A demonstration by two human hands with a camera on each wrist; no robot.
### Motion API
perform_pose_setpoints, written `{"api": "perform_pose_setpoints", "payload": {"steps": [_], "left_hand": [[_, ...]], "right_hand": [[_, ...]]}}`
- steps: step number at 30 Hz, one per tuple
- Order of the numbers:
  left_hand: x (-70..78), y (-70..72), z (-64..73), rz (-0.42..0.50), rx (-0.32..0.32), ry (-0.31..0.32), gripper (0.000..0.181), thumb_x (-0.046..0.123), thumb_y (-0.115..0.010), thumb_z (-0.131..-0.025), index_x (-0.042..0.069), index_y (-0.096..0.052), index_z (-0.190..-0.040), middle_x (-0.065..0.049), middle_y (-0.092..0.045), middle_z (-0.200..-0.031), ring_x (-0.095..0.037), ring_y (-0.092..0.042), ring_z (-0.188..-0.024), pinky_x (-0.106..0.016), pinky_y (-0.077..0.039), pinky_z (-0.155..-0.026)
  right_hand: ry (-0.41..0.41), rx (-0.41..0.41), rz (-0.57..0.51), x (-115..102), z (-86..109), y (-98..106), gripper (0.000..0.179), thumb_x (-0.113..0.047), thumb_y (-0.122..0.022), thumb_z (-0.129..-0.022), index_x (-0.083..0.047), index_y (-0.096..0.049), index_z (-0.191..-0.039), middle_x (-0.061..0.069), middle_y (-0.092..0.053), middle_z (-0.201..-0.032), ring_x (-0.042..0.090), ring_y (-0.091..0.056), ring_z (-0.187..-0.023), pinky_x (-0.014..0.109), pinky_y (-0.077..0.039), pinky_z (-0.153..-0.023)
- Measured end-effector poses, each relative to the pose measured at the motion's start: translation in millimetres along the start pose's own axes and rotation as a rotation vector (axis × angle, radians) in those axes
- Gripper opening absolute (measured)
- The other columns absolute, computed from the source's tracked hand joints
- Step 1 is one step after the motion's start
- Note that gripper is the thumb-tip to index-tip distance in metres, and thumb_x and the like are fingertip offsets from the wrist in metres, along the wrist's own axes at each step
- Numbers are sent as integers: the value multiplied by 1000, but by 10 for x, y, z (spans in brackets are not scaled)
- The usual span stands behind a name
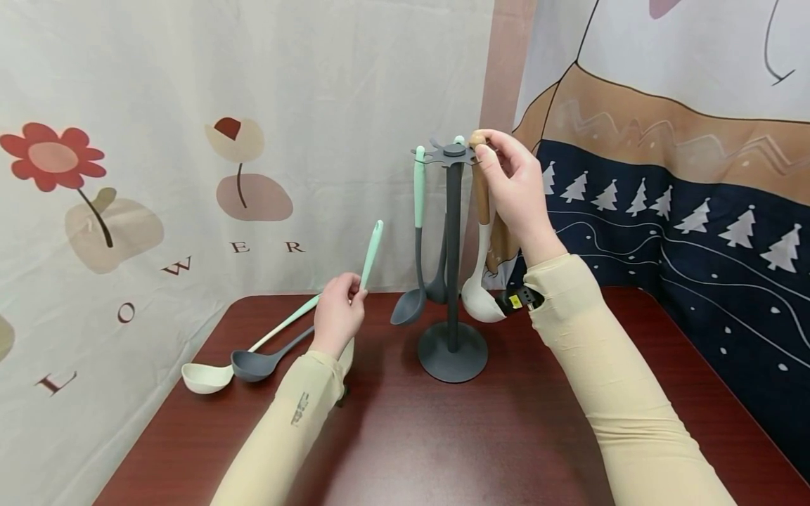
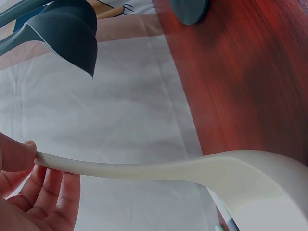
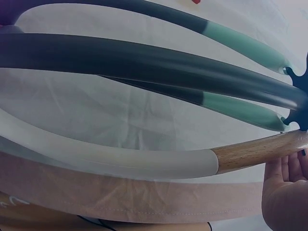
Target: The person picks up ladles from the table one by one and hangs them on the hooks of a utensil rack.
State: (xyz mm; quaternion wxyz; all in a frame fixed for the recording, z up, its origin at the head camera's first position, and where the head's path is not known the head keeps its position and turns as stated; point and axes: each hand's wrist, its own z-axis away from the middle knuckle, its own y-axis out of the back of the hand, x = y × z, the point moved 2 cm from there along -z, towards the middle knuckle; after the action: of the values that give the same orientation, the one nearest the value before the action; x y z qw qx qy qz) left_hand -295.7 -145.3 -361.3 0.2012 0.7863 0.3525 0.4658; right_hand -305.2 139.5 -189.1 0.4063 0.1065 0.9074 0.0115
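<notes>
By the neck below its mint handle, my left hand (image 1: 339, 309) holds a cream ladle (image 2: 144, 172), thumb above and fingers beneath. The ladle tilts, handle end up, its bowl mostly behind the wrist in the head view. At the top of a dark grey utensil stand (image 1: 453, 281), my right hand (image 1: 515, 186) pinches the handle end of a white ladle (image 1: 482, 299) with a wooden handle. That ladle hangs down at the stand's right side, its handle top right at the hooked rim. Two grey utensils with mint handles hang on the stand, one of them a ladle (image 1: 408, 306) at the left.
On the left of the dark red table (image 1: 506, 436) lie a cream ladle (image 1: 205, 378) with a mint handle and a grey ladle (image 1: 253, 365), whose handle runs behind my left hand. Printed curtains (image 1: 354, 105) hang close behind the table.
</notes>
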Motion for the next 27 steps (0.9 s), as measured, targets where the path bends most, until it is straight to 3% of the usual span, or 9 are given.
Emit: {"api": "perform_pose_setpoints", "payload": {"steps": [15, 27], "left_hand": [[165, 56, 8, 68, 113, -125, 8, 2, -68, -91, 4, -61, -93, -11, -58, -87, -28, -55, -82, -39, -46, -69], [286, 105, 1, 148, 174, -179, 9, 0, -68, -91, 4, -60, -92, -11, -58, -89, -25, -58, -85, -37, -49, -68]], "right_hand": [[23, -4, 1, -2, 9, 8, 37, -20, -55, -103, -1, -58, -135, 12, -59, -125, 15, -52, -102, 25, -46, -95], [48, -2, 2, -8, 7, 6, 36, -18, -55, -102, 0, -59, -133, 11, -60, -121, 14, -52, -98, 24, -46, -91]]}}
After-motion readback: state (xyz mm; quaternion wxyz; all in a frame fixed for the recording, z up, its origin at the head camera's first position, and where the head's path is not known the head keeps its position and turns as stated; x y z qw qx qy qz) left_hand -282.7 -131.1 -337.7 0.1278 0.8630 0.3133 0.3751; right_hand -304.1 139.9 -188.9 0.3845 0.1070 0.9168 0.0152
